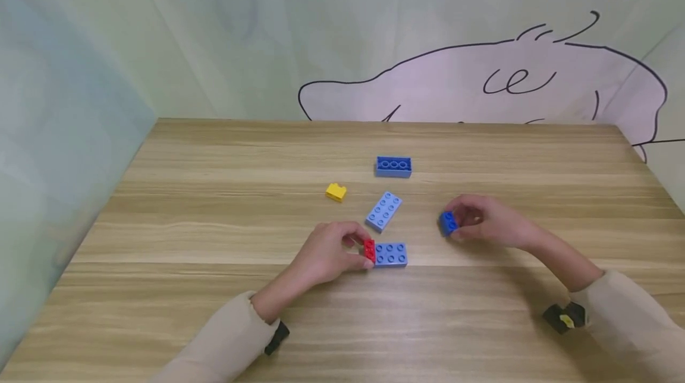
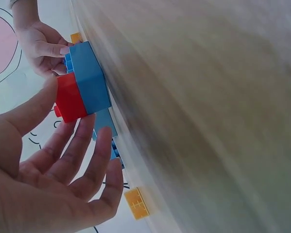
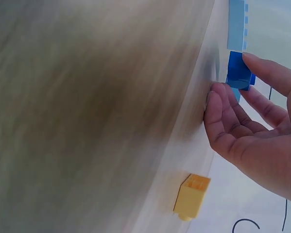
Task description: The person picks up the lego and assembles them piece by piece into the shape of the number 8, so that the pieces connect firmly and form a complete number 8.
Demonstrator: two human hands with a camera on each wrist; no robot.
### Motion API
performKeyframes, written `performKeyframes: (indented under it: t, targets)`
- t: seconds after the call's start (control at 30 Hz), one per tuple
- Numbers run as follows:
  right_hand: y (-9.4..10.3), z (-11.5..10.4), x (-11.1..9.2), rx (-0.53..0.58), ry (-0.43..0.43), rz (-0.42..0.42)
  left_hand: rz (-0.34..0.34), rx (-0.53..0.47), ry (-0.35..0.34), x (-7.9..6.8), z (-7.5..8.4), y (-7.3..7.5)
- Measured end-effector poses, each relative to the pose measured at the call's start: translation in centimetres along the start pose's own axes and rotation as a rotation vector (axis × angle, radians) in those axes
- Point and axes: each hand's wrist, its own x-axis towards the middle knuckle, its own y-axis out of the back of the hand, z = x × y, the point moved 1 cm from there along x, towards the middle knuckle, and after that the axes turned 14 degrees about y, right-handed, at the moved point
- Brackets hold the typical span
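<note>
My left hand (image 1: pixel 330 252) pinches a small red brick (image 1: pixel 369 250) between thumb and fingers. That brick sits on the left end of a blue brick (image 1: pixel 391 254), which lies studs up on the table. Off to the right, my right hand (image 1: pixel 484 220) holds a small dark blue brick (image 1: pixel 448 223) by thumb and fingertips, apart from the other bricks. The right wrist view shows the small brick (image 3: pixel 239 71) in the pinch, with the remaining fingers curled below it.
A light blue brick (image 1: pixel 383 212) lies slanted between the hands. Behind it a blue brick (image 1: pixel 393 166) shows its hollow underside. To the left is a yellow brick (image 1: pixel 336 192). Another yellow brick (image 3: pixel 191 196), unseen in the head view, lies near my right hand. A printed wall backs the wooden table (image 1: pixel 214 192).
</note>
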Motion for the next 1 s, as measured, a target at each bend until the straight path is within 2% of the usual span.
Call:
performKeyframes:
  t: [0.2, 0.47, 1.0]
  targets:
    - [-0.7, -0.7, 0.3, 0.003, 0.004, 0.004, 0.001, 0.0, 0.004, 0.0, 0.0, 0.0]
    - [-2.1, -2.0, 0.9, 0.019, 0.075, 0.003, -0.003, 0.003, 0.009, -0.1, 0.1, 0.1]
    - [-3.8, -3.0, 1.2, 0.049, 0.093, -0.024, 0.0, 0.005, 0.003, -0.1, 0.1, 0.1]
